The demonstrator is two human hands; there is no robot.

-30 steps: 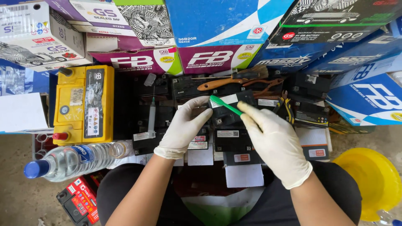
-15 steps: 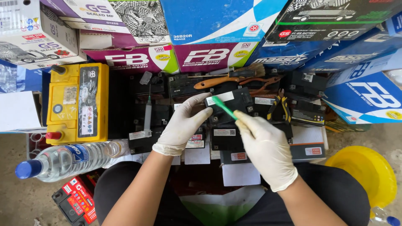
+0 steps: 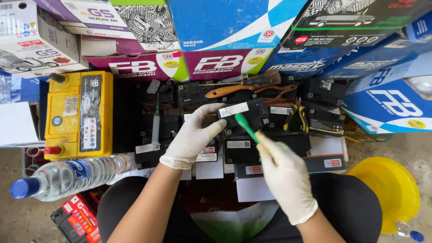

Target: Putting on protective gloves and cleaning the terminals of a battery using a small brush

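My left hand (image 3: 192, 137), in a white glove, grips the left side of a small black battery (image 3: 246, 116) and holds it tilted above a bed of other black batteries (image 3: 243, 150). My right hand (image 3: 284, 175), also gloved, holds a green-handled tool (image 3: 245, 127) whose tip touches the battery's front face near a white label. My dark-clothed lap sits below both arms.
A yellow car battery (image 3: 78, 114) lies at left, with a water bottle (image 3: 63, 177) below it. A syringe (image 3: 155, 126) rests on the batteries. A brush and pliers (image 3: 252, 87) lie behind. Stacked battery boxes (image 3: 216, 31) fill the back. A yellow funnel (image 3: 391, 191) sits at right.
The view has shifted slightly. My right hand has moved the green tool a little lower along the small battery. My left hand keeps its grip.
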